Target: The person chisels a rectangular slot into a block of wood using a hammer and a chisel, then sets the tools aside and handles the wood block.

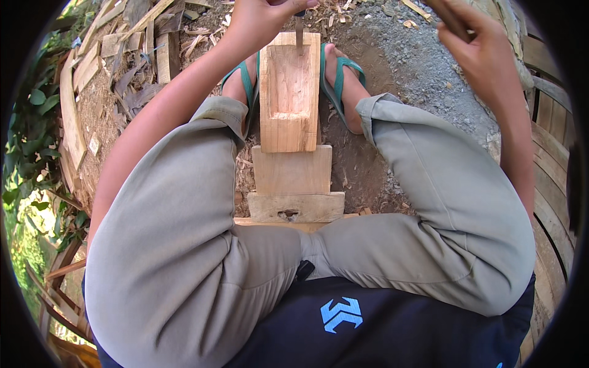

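My left hand (261, 23), cut by the top edge, is closed around a chisel. Its metal blade (299, 32) points down into the far end of a hollowed wooden block (288, 135). The block has a rectangular recess with rough, fresh-cut walls, and it lies lengthwise between my feet. Off to the upper right, my right hand (481, 52) is raised and wrapped around a wooden handle (450, 19); the tool's head is out of view.
Under the block's near end are a flat board (293, 172) and a notched wooden piece (294, 208). My feet in green sandals (334, 80) flank the block. Wood scraps (165, 55) lie at left, grey gravel (417, 67) at right, and stacked slats (552, 159) along the right edge.
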Demonstrator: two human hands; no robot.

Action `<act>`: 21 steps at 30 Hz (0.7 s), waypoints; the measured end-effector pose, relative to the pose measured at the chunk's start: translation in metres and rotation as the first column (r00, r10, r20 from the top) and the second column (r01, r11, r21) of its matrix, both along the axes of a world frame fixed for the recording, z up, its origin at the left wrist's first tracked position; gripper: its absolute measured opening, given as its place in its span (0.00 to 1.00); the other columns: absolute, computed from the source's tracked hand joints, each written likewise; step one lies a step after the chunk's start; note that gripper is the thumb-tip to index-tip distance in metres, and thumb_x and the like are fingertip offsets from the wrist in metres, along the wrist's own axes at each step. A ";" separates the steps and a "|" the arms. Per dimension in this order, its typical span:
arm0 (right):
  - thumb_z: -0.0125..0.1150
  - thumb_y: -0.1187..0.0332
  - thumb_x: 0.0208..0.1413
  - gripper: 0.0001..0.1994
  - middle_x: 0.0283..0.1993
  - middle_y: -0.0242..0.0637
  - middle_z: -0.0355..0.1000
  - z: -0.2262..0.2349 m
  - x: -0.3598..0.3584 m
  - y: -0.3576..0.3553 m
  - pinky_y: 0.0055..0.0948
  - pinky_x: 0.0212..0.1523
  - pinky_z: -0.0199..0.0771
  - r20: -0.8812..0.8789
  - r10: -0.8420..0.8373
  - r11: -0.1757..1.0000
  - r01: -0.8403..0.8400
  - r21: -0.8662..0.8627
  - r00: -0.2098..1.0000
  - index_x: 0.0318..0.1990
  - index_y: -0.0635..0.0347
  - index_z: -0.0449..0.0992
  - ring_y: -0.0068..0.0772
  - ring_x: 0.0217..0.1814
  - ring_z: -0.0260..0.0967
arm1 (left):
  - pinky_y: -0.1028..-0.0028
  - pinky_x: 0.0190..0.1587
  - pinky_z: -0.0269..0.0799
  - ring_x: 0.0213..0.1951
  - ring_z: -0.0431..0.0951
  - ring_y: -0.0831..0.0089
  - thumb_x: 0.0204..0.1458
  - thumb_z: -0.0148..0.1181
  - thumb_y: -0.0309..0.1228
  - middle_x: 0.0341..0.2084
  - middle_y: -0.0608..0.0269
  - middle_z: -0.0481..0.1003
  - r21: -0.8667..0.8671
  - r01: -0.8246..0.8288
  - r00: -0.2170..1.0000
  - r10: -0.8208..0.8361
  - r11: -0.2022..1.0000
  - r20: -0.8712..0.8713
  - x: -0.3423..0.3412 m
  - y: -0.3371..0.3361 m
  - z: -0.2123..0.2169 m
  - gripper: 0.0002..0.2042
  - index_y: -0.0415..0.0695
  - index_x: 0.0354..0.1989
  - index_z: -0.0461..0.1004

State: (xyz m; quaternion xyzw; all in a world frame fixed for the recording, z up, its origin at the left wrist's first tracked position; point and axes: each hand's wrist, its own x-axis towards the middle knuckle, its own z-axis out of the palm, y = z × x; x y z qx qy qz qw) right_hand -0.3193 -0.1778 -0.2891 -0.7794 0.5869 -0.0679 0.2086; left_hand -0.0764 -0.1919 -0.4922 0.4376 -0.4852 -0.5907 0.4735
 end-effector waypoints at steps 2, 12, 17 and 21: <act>0.56 0.81 0.51 0.26 0.29 0.35 0.72 -0.011 -0.003 0.006 0.26 0.34 0.68 -0.080 0.105 0.985 -0.115 -0.130 0.991 0.61 0.63 0.76 0.20 0.32 0.66 | 0.78 0.47 0.77 0.42 0.80 0.81 0.59 0.65 0.21 0.41 0.64 0.81 -0.024 -0.003 0.998 0.001 1.000 -0.065 -0.006 -0.002 -0.004 0.14 0.34 0.53 0.75; 0.55 0.81 0.52 0.26 0.32 0.31 0.71 -0.013 -0.005 -0.001 0.25 0.37 0.68 0.016 0.067 0.997 -0.066 -0.050 0.998 0.61 0.64 0.76 0.20 0.35 0.66 | 0.77 0.43 0.76 0.39 0.79 0.82 0.60 0.65 0.23 0.39 0.64 0.81 0.000 0.029 0.998 -0.029 1.000 -0.050 -0.008 -0.003 -0.005 0.13 0.34 0.52 0.76; 0.56 0.80 0.52 0.26 0.34 0.29 0.72 -0.018 -0.008 -0.010 0.25 0.37 0.69 0.061 0.071 0.995 -0.066 -0.070 0.996 0.62 0.64 0.76 0.21 0.35 0.66 | 0.78 0.44 0.75 0.40 0.78 0.83 0.61 0.64 0.22 0.41 0.66 0.81 -0.016 0.041 0.999 -0.042 0.999 -0.029 -0.005 -0.003 -0.002 0.16 0.35 0.57 0.74; 0.56 0.80 0.51 0.27 0.34 0.30 0.73 -0.023 -0.014 -0.013 0.26 0.36 0.69 0.076 0.077 0.997 -0.074 -0.033 0.994 0.62 0.64 0.75 0.22 0.33 0.66 | 0.79 0.43 0.74 0.40 0.77 0.84 0.61 0.63 0.22 0.40 0.67 0.80 0.020 0.047 0.999 -0.047 0.999 0.023 -0.009 -0.007 0.001 0.14 0.35 0.55 0.74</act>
